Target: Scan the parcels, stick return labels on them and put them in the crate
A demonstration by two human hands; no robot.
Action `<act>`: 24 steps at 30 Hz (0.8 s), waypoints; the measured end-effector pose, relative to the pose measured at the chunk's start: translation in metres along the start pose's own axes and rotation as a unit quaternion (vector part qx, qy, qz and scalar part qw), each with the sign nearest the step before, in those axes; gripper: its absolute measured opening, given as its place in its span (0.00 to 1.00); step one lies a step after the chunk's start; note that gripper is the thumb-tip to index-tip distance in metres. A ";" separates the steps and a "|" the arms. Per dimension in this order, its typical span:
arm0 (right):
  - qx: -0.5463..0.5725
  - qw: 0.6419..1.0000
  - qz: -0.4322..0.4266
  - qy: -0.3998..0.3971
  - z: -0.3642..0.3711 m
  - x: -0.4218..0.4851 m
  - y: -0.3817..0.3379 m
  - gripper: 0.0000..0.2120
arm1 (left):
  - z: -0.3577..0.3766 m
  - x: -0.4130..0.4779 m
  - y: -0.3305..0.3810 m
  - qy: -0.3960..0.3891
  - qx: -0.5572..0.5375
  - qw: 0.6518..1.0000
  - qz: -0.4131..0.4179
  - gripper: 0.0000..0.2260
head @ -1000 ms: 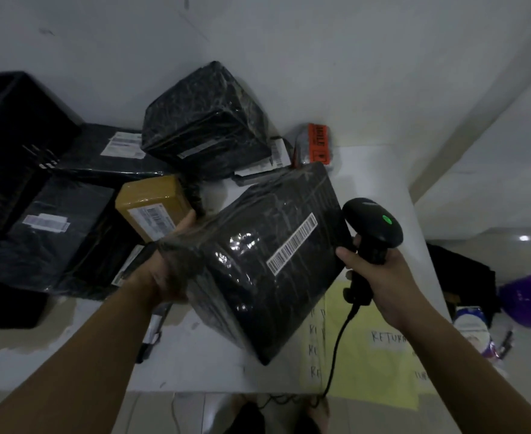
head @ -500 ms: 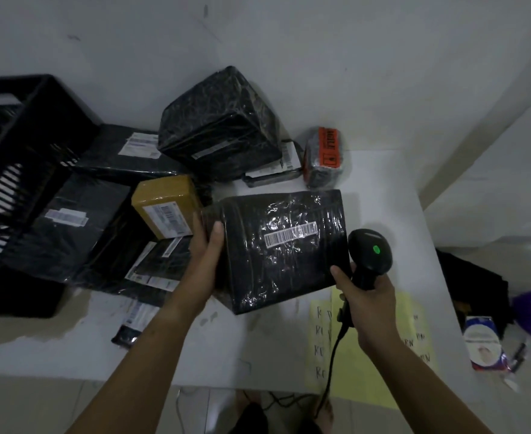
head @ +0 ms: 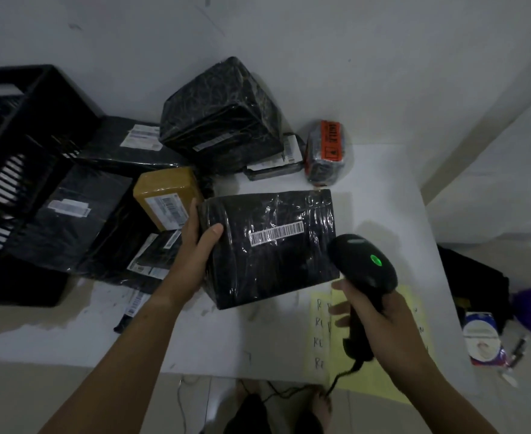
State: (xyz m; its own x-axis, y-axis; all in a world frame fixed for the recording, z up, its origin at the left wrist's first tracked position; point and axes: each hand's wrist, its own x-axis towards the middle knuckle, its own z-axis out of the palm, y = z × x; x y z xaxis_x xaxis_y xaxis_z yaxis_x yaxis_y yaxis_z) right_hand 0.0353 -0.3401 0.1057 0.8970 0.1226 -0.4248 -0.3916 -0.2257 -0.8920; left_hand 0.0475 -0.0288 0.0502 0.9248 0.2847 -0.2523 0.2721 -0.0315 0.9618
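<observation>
– Now, item one: where is the parcel (head: 273, 261)?
– At the middle of the white table (head: 220, 336), wrapped in black film, with its white barcode strip (head: 276, 234) facing up. Whether its underside rests on the table cannot be told.

– Left hand (head: 195, 249)?
– It grips the parcel's left end. The thumb lies on the top face and the fingers curl round the far side.

– Right hand (head: 383, 321)?
– Its fingers are wrapped round the handle of the black scanner (head: 364, 264). The scanner head sits just beside the parcel's near right corner, and a green light (head: 376, 260) shows on top. A cable runs from the handle over the table's near edge.

– Label stock?
– A yellow sheet (head: 380, 380) with handwritten letters lies on the table under the right hand.

– Crate (head: 16, 145)?
– Black, slotted, at the far left, well apart from the held parcel.

– Other parcels?
– A brown box (head: 164, 198) sits just beside the left hand. A large black box (head: 223, 117) stands at the wall. A small packet with an orange sticker (head: 325, 151) lies to its right. Flat black bags (head: 70, 220) lie between the crate and the brown box.
</observation>
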 end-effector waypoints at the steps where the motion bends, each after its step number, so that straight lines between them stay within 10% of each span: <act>1: -0.011 0.999 0.004 -0.037 -0.001 -0.013 -0.007 0.11 | -0.002 0.000 -0.001 -0.002 -0.006 1.000 0.000 0.39; 24: -0.054 0.992 -0.011 -0.113 0.000 -0.070 -0.058 0.24 | -0.006 -0.005 0.002 -0.004 0.018 0.999 0.030 0.35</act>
State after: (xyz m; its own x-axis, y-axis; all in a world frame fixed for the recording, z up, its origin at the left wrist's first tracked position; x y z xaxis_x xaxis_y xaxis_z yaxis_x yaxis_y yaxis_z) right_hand -0.0048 -0.3360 0.1877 0.8315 0.3395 -0.4397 -0.3367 -0.3215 -0.8850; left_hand 0.0424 -0.0248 0.0540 0.9418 0.2736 -0.1952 0.2254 -0.0837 0.9707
